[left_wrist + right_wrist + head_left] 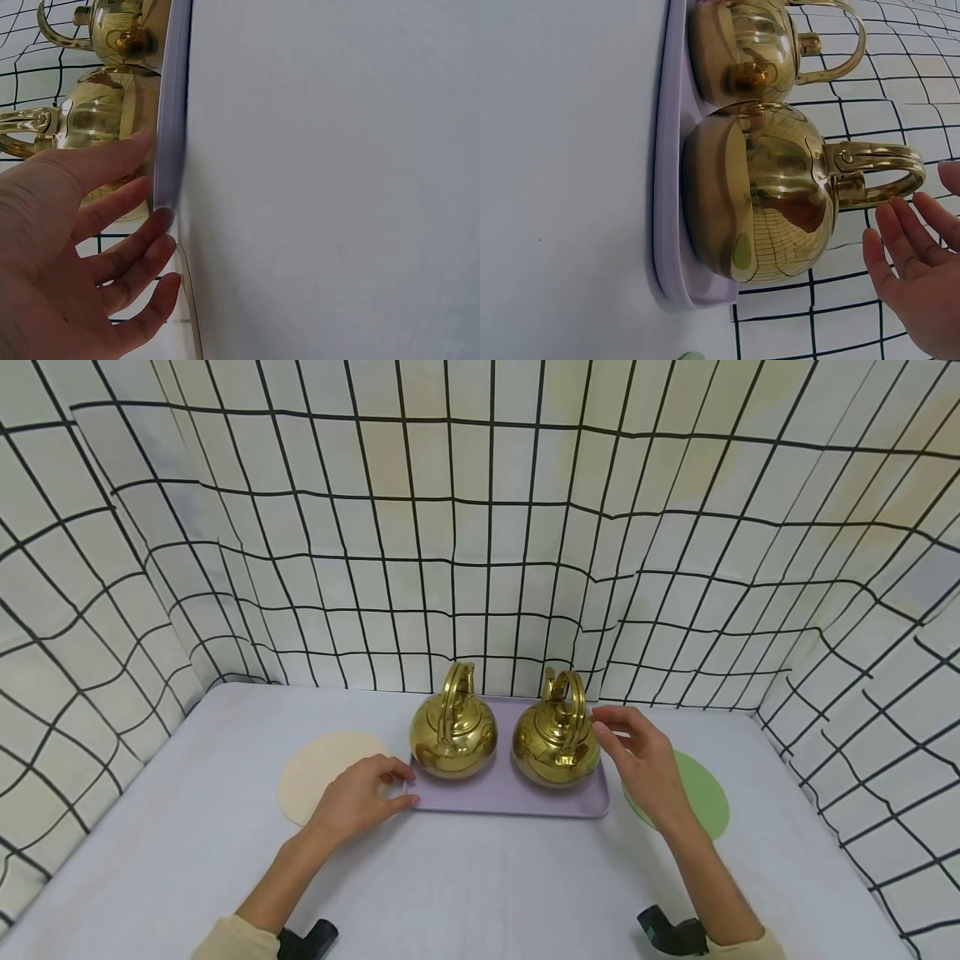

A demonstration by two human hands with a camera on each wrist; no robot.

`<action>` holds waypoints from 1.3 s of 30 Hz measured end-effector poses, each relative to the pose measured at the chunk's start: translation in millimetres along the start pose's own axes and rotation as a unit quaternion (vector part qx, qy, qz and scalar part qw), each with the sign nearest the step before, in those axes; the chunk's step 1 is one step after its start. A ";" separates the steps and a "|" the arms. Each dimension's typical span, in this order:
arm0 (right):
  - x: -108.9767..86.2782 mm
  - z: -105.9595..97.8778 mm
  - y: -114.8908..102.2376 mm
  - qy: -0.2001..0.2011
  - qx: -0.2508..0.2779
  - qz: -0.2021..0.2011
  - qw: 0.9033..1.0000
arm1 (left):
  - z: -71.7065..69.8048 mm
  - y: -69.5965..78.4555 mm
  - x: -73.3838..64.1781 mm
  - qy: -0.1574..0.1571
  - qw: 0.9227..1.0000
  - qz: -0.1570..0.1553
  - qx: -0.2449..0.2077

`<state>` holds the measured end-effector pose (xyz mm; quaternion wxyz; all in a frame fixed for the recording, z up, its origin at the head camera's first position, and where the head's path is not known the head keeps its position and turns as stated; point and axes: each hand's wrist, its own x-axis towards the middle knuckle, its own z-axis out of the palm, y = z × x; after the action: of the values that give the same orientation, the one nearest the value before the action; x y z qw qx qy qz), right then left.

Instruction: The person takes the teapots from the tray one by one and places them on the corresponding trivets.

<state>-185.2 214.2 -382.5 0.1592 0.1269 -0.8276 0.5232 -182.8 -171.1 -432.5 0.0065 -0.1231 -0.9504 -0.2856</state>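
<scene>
"Fingers (127,251), as we see them?"

"Left hand (356,795): spread at a corner of the lilac rectangular tray (505,793), perhaps steadying it. Right hand (647,764): spread beside a round golden metal teapot (551,750) (touching? we can't tell)."

"Its twin (455,739)?"

"Alongside on the tray, presumably for balance; white bench (487,877) below."

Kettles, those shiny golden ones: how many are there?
2: one kettle on the left half of the purple tray, the other kettle on its right half, beside the right hand.
</scene>
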 end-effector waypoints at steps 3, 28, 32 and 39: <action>0.4 1.0 -0.3 -0.002 0.014 0.002 1.000 | 0.2 -0.5 0.0 -0.003 1.000 0.003 0.003; 4.3 13.3 -4.7 -0.015 0.056 0.006 0.998 | 1.4 -2.9 2.4 -0.016 1.000 0.002 0.007; 5.5 14.1 -5.3 -0.015 0.058 0.013 0.998 | 1.7 -2.9 2.8 -0.017 1.000 0.007 0.003; 7.3 15.3 -4.3 -0.022 0.051 0.026 0.998 | 1.0 -1.9 1.5 -0.017 1.000 0.005 -0.001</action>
<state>-192.2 198.2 -382.3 0.1205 0.1250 -0.8064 0.5654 -184.7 -171.8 -434.3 -0.0085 -0.1328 -0.9495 -0.2842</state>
